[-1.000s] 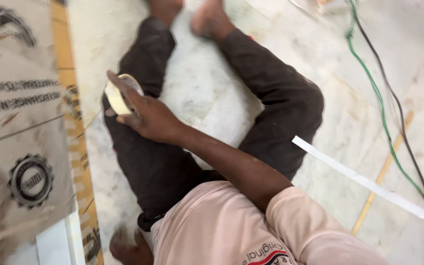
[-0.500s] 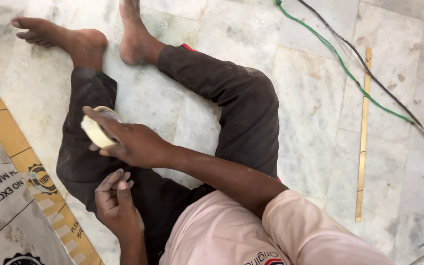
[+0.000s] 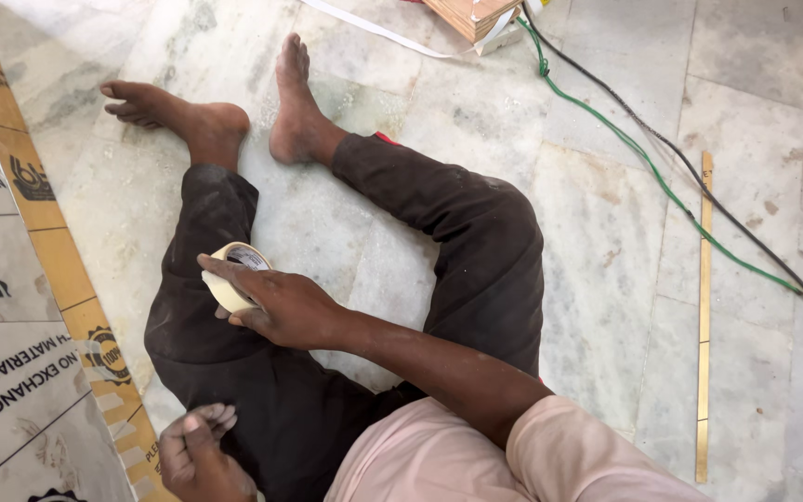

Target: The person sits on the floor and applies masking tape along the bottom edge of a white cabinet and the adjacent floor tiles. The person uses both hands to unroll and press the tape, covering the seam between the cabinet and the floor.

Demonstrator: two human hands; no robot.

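I sit on a marble floor with my legs in dark trousers (image 3: 476,232) stretched ahead and my bare feet (image 3: 295,102) at the top. My right hand (image 3: 281,307) reaches across my lap and grips a roll of cream masking tape (image 3: 231,276) above my left thigh. My left hand (image 3: 197,455) is low at the bottom edge beside the left hip, fingers bunched together, with nothing visible in them. It is a hand's width below the roll and does not touch it.
A printed sheet with an orange border (image 3: 20,307) lies along the left. A green cable (image 3: 662,186) and a black cable (image 3: 699,167) cross the floor at right beside a thin brass strip (image 3: 704,316). A white strip (image 3: 374,28) and a wooden block (image 3: 471,14) lie at the top.
The view has tilted up and right, showing both feet. My right hand keeps the tape roll over the left thigh. My left hand has dropped lower, away from the roll.
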